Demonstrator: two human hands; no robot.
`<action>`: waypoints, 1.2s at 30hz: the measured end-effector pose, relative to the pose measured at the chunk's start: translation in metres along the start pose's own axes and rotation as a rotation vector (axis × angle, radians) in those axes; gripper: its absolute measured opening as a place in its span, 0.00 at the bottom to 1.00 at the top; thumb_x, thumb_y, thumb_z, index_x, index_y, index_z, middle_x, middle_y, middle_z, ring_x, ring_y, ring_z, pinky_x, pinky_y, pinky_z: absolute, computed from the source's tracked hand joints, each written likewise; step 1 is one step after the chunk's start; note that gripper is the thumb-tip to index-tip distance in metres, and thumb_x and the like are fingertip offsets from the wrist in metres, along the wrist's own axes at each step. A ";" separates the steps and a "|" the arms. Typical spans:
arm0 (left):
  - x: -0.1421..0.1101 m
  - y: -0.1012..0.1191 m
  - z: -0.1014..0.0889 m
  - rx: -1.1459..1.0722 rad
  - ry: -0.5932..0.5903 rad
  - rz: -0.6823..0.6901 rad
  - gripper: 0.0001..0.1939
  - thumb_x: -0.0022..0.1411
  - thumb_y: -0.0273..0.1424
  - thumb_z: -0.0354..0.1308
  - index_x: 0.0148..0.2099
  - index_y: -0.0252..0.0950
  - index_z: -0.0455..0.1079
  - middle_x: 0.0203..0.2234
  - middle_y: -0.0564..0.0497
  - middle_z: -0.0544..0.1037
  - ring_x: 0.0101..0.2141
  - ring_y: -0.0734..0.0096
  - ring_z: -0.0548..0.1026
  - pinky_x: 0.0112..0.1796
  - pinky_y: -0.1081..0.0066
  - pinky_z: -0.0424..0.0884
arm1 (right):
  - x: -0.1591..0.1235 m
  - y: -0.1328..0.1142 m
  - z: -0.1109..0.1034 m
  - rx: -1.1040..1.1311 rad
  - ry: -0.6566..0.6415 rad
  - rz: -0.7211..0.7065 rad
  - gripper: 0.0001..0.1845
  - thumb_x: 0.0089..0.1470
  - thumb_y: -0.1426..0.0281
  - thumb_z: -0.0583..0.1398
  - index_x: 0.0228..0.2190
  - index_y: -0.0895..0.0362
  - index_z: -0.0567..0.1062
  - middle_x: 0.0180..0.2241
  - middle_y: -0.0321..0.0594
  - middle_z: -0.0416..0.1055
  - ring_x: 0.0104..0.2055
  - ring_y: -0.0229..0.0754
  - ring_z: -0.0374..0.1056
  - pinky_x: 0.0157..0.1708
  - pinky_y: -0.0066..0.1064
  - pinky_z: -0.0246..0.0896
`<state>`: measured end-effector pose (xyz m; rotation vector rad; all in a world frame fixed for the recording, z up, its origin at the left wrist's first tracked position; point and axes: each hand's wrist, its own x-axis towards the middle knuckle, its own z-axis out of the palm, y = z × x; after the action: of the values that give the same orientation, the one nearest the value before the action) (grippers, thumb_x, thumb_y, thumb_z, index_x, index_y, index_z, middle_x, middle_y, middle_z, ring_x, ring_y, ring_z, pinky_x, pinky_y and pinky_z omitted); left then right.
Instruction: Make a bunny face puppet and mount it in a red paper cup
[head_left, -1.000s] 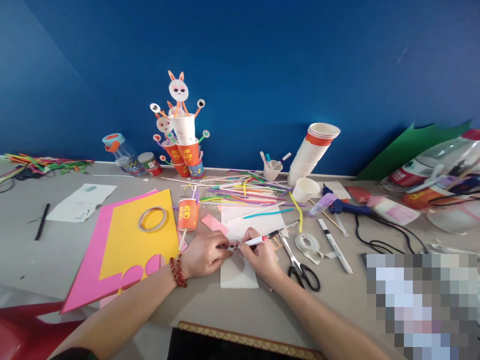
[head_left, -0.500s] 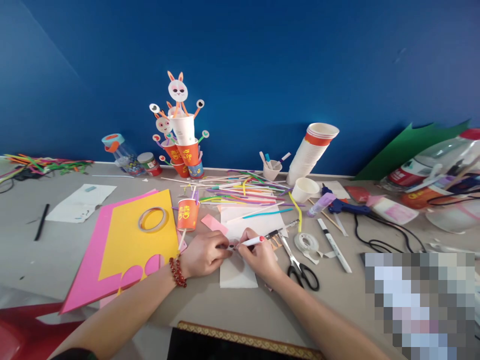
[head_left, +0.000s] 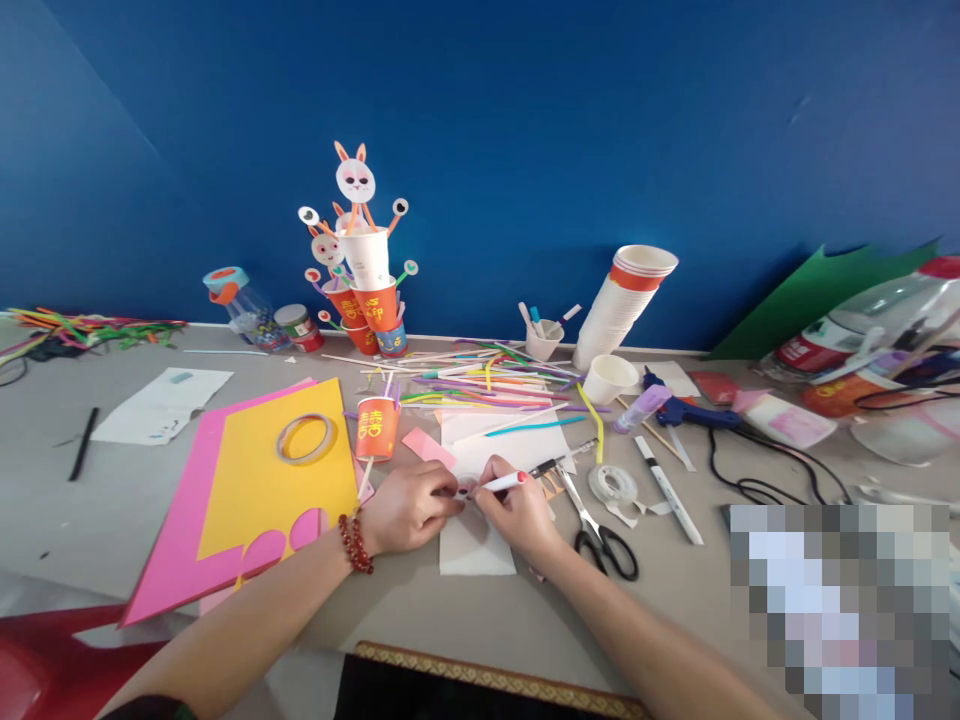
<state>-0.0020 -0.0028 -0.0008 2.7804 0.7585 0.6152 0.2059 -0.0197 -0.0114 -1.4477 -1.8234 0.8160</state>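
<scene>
My left hand [head_left: 409, 508], with a red bead bracelet at the wrist, pinches a small white paper cutout [head_left: 466, 487] against a white sheet [head_left: 475, 545] on the grey table. My right hand [head_left: 517, 512] grips a white marker with a red end [head_left: 504, 483], its tip on the cutout. Both hands meet at the table's middle front. The cutout is mostly hidden by my fingers.
Black scissors [head_left: 600, 535] and a tape roll [head_left: 613, 484] lie just right of my right hand. Yellow and pink card [head_left: 255, 490] with a tape ring lies left. An orange cup [head_left: 376, 428], scattered straws [head_left: 480, 385], a cup stack [head_left: 626, 295], a blue glue gun [head_left: 686, 412] and rabbit cup figures [head_left: 364, 260] sit behind.
</scene>
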 end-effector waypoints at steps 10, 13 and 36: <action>0.000 0.001 -0.002 0.000 -0.015 -0.014 0.11 0.61 0.24 0.54 0.41 0.40 0.76 0.36 0.47 0.75 0.37 0.66 0.72 0.36 0.68 0.67 | -0.001 0.003 0.002 0.023 0.015 -0.012 0.05 0.50 0.70 0.55 0.24 0.53 0.64 0.18 0.29 0.62 0.21 0.36 0.58 0.24 0.25 0.49; 0.000 0.002 -0.002 0.004 -0.011 -0.010 0.11 0.62 0.24 0.54 0.41 0.39 0.76 0.36 0.47 0.75 0.37 0.66 0.72 0.36 0.68 0.67 | -0.001 0.003 0.002 0.011 0.012 -0.016 0.04 0.49 0.71 0.55 0.24 0.53 0.65 0.18 0.29 0.62 0.22 0.37 0.58 0.25 0.25 0.49; -0.001 0.000 0.000 -0.004 -0.004 -0.003 0.11 0.61 0.23 0.54 0.41 0.39 0.76 0.36 0.47 0.75 0.36 0.66 0.72 0.36 0.68 0.67 | -0.001 0.006 0.002 0.043 0.036 -0.006 0.06 0.51 0.70 0.55 0.24 0.53 0.64 0.17 0.28 0.59 0.19 0.35 0.55 0.21 0.25 0.46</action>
<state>-0.0025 -0.0035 -0.0014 2.7759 0.7596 0.6093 0.2074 -0.0199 -0.0174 -1.4205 -1.7718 0.8161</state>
